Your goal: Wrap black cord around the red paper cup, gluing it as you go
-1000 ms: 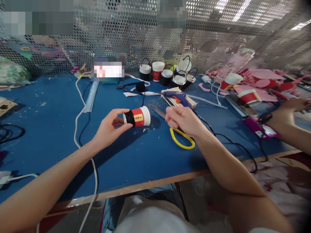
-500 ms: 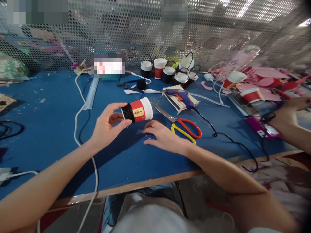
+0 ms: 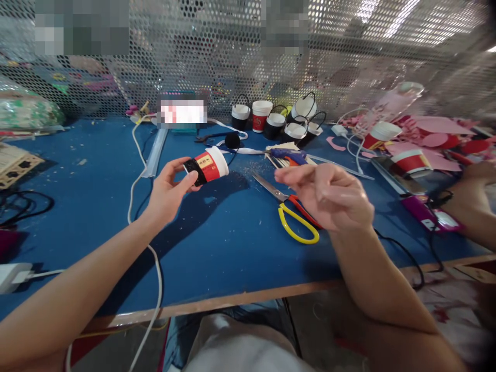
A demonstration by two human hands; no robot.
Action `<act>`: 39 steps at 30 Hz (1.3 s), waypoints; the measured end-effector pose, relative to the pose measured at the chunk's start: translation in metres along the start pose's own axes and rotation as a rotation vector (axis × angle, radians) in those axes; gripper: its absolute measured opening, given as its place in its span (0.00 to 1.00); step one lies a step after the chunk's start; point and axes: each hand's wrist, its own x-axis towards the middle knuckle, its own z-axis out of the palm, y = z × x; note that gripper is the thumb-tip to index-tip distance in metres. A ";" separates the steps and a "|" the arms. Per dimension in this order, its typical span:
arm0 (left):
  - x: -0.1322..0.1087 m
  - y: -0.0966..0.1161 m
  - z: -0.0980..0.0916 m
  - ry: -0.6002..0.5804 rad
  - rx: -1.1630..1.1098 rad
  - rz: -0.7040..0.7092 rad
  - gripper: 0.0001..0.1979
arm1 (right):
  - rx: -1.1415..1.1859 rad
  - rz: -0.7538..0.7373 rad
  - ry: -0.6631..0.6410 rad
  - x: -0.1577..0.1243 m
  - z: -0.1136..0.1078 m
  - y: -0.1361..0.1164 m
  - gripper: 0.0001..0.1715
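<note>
My left hand (image 3: 170, 188) is closed around the base end of a paper cup (image 3: 215, 166), which lies tilted on its side in the air. The cup is red and white with a yellow label, and a black band wraps its lower end. Its white rim faces right. My right hand (image 3: 329, 196) hovers over the handles of the scissors (image 3: 297, 227), half curled, with nothing visible in it. Behind its fingertips a blue and orange glue gun (image 3: 289, 155) rests on a stack of pale sticks and is partly hidden.
Several black-wrapped cups with wire handles (image 3: 275, 126) and a red cup (image 3: 261, 116) stand at the back by the mesh. Pink cutouts (image 3: 437, 129), a phone (image 3: 391, 173) and a purple box (image 3: 430, 214) lie right, near another person's hand (image 3: 473, 196). A white cable (image 3: 132, 206) crosses the left.
My right hand has risen from the table beside the cup and moved right, over the scissors. The cup in my left hand has shifted slightly left and tilted more.
</note>
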 end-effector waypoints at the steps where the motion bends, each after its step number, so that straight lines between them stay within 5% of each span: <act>1: 0.003 -0.002 -0.001 0.011 -0.023 -0.025 0.21 | 0.002 -0.009 0.058 0.000 -0.001 -0.002 0.09; 5: 0.002 -0.002 -0.003 0.025 0.008 0.009 0.21 | -0.130 -0.099 0.362 0.002 -0.002 -0.005 0.13; 7: -0.007 0.004 0.000 -0.065 0.107 0.116 0.22 | -0.150 -0.063 0.422 0.003 -0.002 0.001 0.13; 12: -0.038 0.027 0.013 -0.510 0.343 0.488 0.22 | -0.079 0.367 0.302 0.005 0.002 0.033 0.11; 18: -0.049 0.034 0.016 -0.661 0.477 0.658 0.24 | -0.168 0.637 0.155 0.005 0.014 0.057 0.24; 23: -0.050 0.032 0.018 -0.731 0.484 0.651 0.23 | -0.192 0.759 -0.054 0.020 0.019 0.056 0.36; 27: -0.051 0.033 0.019 -0.772 0.497 0.631 0.22 | -0.165 0.708 -0.233 0.027 0.027 0.056 0.24; 33: -0.051 0.030 0.021 -0.752 0.381 0.429 0.25 | 0.053 0.567 -0.062 0.025 0.029 0.057 0.19; 39: -0.049 0.021 0.022 -0.686 0.299 0.147 0.24 | 0.023 0.380 0.078 0.022 0.020 0.052 0.16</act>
